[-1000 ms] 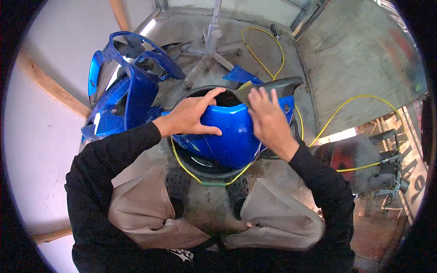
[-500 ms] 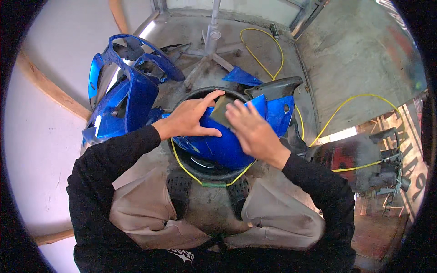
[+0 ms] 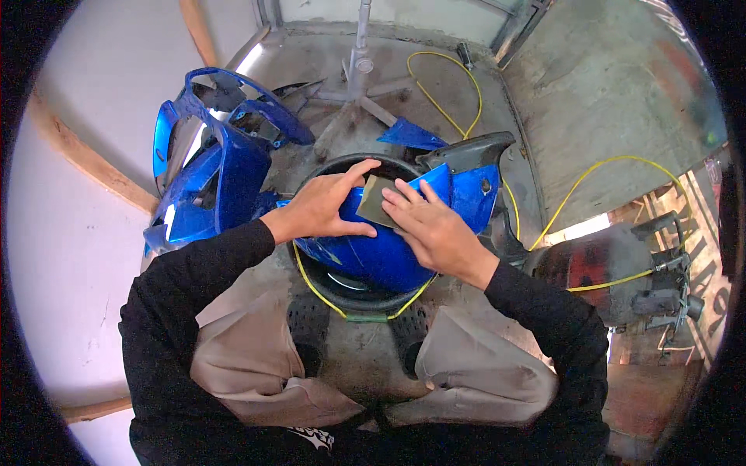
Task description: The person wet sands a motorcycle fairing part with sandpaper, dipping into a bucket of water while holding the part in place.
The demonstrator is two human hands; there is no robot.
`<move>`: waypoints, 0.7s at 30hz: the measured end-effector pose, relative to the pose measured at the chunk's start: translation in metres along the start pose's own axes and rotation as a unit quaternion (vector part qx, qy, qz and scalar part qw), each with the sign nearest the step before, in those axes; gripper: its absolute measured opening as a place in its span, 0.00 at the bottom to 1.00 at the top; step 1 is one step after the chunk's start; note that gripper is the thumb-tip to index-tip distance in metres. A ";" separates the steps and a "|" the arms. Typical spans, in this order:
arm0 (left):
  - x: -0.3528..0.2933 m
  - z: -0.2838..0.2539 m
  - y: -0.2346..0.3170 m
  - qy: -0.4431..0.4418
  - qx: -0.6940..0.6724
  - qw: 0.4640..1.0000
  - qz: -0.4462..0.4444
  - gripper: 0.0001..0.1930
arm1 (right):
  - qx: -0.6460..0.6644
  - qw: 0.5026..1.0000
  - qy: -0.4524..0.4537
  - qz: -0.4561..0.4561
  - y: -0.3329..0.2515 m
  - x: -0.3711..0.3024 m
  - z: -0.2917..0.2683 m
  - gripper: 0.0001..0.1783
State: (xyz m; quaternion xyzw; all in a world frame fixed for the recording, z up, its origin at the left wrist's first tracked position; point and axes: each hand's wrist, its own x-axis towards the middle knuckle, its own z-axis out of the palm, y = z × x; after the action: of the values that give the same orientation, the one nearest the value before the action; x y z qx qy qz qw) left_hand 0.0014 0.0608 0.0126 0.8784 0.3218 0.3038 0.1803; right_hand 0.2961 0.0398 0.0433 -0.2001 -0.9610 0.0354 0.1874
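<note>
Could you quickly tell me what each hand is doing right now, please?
Left hand: open, palm resting on the blue panel.
Right hand: fingers flat, pressing a grey-brown sanding sheet onto the panel.

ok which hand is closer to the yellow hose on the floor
Right. The right hand presses the sanding sheet on the blue panel, on the yellow hose side; the left hand sits farther away.

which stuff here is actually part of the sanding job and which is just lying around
In use: blue curved panel, sandpaper sheet under right hand, left hand steadying the panel, black tub beneath it.

Lying about: blue fairing frame, yellow hose, metal stand.
</note>
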 end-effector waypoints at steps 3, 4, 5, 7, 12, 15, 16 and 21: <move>0.000 0.000 0.000 -0.022 -0.015 0.999 -0.040 0.60 | -0.112 0.987 0.067 0.094 0.011 -0.001 -0.010 0.30; 0.000 0.000 0.000 -0.020 -0.017 0.999 -0.037 0.59 | -0.123 0.975 0.083 0.163 0.016 -0.002 -0.013 0.30; -0.001 0.000 0.000 -0.018 -0.021 0.999 -0.036 0.59 | -0.130 0.977 0.075 0.152 0.018 -0.002 -0.013 0.30; -0.001 0.000 0.001 -0.026 -0.010 0.999 -0.043 0.60 | -0.130 0.974 0.087 0.164 0.017 -0.003 -0.010 0.30; -0.001 -0.001 0.002 0.001 0.009 1.000 -0.006 0.61 | -0.019 1.000 -0.007 -0.021 0.005 0.001 -0.002 0.29; 0.000 -0.001 0.001 -0.026 -0.013 0.999 -0.043 0.61 | -0.107 0.985 0.067 0.114 0.012 0.005 -0.012 0.27; 0.000 -0.001 0.001 -0.028 -0.006 0.999 -0.042 0.61 | -0.122 0.975 0.087 0.162 0.015 0.007 -0.014 0.27; 0.001 -0.001 0.001 -0.029 -0.001 0.999 -0.042 0.61 | -0.042 0.999 0.003 0.030 0.004 0.006 -0.006 0.29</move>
State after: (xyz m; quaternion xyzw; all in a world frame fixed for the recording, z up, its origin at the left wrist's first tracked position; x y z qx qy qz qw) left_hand 0.0019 0.0602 0.0140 0.8723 0.3530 0.2706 0.2031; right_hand 0.2948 0.0462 0.0508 -0.2366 -0.9547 -0.0004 0.1807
